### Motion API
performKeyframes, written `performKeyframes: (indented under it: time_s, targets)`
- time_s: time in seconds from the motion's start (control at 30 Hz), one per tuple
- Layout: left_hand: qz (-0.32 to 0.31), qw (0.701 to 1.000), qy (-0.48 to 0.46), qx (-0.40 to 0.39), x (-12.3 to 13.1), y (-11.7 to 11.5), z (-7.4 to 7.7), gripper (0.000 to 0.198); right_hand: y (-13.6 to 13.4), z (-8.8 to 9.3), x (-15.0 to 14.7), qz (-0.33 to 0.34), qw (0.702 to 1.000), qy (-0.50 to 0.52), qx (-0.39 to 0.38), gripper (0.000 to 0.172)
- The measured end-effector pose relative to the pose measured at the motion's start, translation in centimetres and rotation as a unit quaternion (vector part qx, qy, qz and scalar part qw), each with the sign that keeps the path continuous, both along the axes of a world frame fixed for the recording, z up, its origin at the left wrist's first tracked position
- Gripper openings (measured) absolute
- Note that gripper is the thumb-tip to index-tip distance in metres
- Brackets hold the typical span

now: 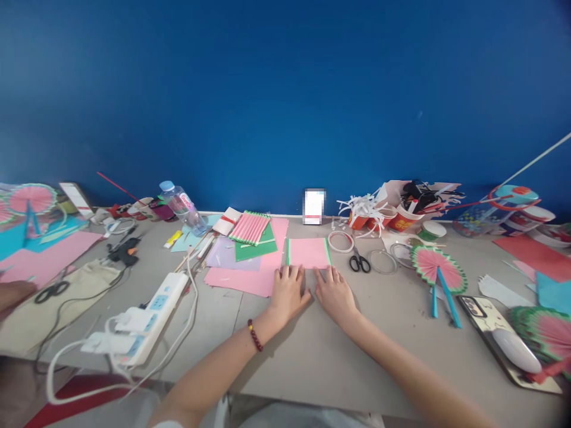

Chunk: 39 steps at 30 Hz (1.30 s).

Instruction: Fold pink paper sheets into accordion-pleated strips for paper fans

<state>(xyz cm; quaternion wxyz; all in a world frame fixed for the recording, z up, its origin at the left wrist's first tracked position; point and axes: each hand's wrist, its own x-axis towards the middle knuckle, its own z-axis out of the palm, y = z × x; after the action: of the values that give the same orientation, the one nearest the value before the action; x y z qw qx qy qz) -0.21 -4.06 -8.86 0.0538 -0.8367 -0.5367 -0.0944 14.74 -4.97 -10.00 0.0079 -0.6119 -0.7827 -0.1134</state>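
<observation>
A pink paper sheet with green side edges (308, 252) lies flat on the grey table (312, 351) in front of me. My left hand (286, 291) rests palm down with its fingertips on the sheet's near left edge. My right hand (333, 291) lies beside it, fingertips on the near right edge. Both hands have their fingers stretched out flat and hold nothing. A dark bead bracelet (254, 334) sits on my left wrist.
Black scissors (359, 262) and tape rings (341, 241) lie right of the sheet. A pink paper fan with blue handle (439, 274) lies further right. Pleated pink paper (250, 227) on coloured sheets, a water bottle (182, 207), a power strip (154, 312), a glue gun (122, 251) lie left.
</observation>
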Motion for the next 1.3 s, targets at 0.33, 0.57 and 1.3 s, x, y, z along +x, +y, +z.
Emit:
performKeyframes:
  time_s: [0.33,0.57,1.3]
  targets:
    - [-0.012,1.000,0.001,0.006,0.0,0.2,-0.3,0.055,0.1,-0.2,-0.2,-0.001,1.000,0.001,0.000,0.047]
    - [0.012,1.000,0.024,0.016,0.6,-0.3,-1.1,0.055,0.5,0.1,0.2,0.013,1.000,0.004,-0.007,0.045]
    - [-0.041,0.999,-0.008,0.014,-1.0,2.0,-0.3,0.023,3.2,-0.9,4.8,0.090,0.974,0.206,0.010,0.024]
